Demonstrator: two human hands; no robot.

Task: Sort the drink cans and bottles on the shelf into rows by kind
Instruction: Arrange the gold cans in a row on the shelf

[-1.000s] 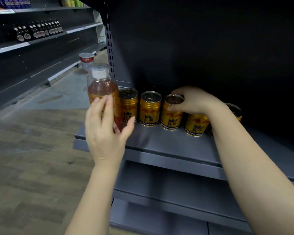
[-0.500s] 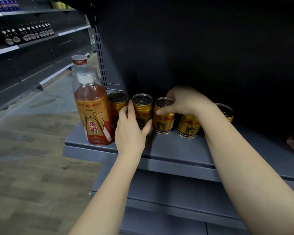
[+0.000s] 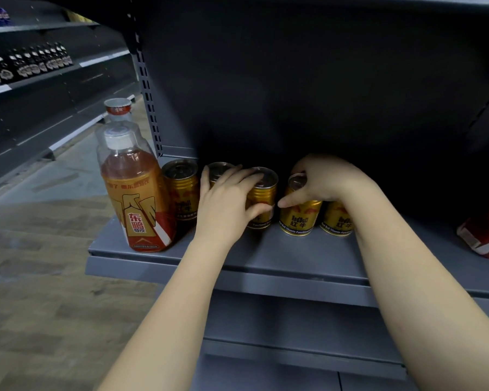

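Observation:
Several gold Red Bull cans stand in a row on the grey shelf (image 3: pixel 294 258). My left hand (image 3: pixel 223 204) wraps around the third gold can (image 3: pixel 261 196) and covers the second one. My right hand (image 3: pixel 322 180) grips the top of the fourth gold can (image 3: pixel 299 218); a fifth can (image 3: pixel 336 221) stands behind my right wrist. The first can (image 3: pixel 181 190) stands free at the left. An orange drink bottle (image 3: pixel 137 193) with a white cap stands upright at the shelf's left front corner, apart from both hands.
A second bottle cap (image 3: pixel 117 107) shows behind the orange bottle. A red and white package (image 3: pixel 483 238) lies at the shelf's right edge. Dark bottles (image 3: pixel 26 63) line a shelf across the aisle. A lower shelf juts out below.
My left hand let go of the orange bottle, now standing on the shelf, and moved right onto the cans. My right hand shifted from the third can to the fourth.

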